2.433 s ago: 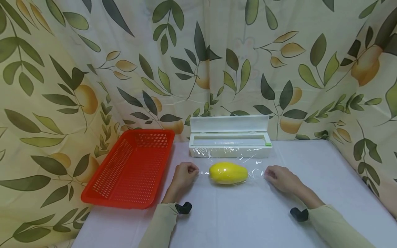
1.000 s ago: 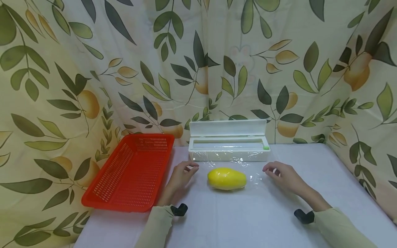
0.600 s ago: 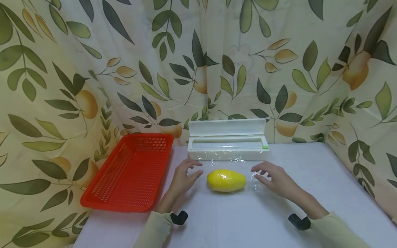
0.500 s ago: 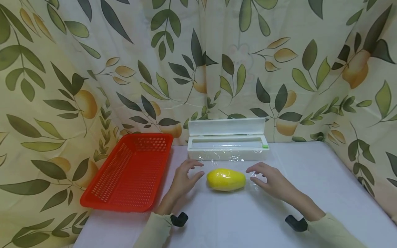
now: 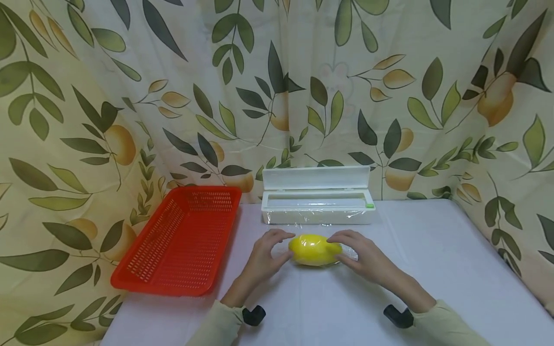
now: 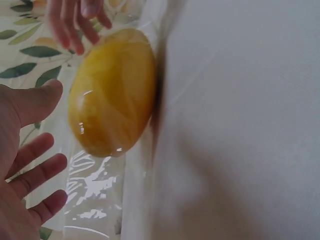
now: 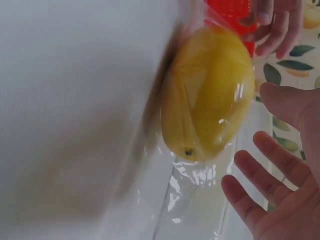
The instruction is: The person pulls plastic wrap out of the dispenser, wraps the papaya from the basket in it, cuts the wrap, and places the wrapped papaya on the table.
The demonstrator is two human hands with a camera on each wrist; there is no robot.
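Note:
A yellow, papaya-like fruit (image 5: 312, 251) lies on the white tablecloth under clear cling film (image 7: 175, 197). Its dark stem spot shows in the right wrist view. My left hand (image 5: 265, 257) is at its left end, thumb and fingers spread apart around that end. At the opposite end is my right hand (image 5: 365, 257), also with thumb and fingers apart, its fingertips overlapping the fruit in the head view. Behind stands a white cling film dispenser (image 5: 318, 217), lid raised, with film stretching forward from it over the fruit.
A red perforated plastic basket (image 5: 177, 250) stands to the left, close to my left forearm. The dispenser's raised lid (image 5: 316, 178) stands before a leaf-patterned curtain (image 5: 255, 57). White tablecloth (image 5: 433, 240) extends to the right of the fruit.
Both hands first pinched the film at the fruit's sides, then let go of it. They have since moved inward to the fruit's two ends with fingers spread. Basket and dispenser stay put.

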